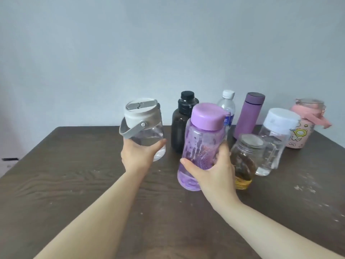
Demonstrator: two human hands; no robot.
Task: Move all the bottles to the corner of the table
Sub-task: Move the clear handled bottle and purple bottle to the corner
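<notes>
My left hand (139,155) grips a clear bottle with a white lid and grey strap (142,126), held above the table. My right hand (214,171) holds a purple bottle with a lilac cap (202,139), tilted slightly left. Behind them stand a black bottle (180,126), a clear water bottle with a white cap (226,107) and a matte purple flask (249,114). To the right stand a glass jar with amber liquid (244,163), a clear bottle with a white lid (274,141) and a pink cartoon bottle (302,128).
The dark wooden table (74,184) ends against a pale wall at the back. Its far left corner (57,128) and left edge are in view. White scuff marks (306,189) dot the right side of the tabletop.
</notes>
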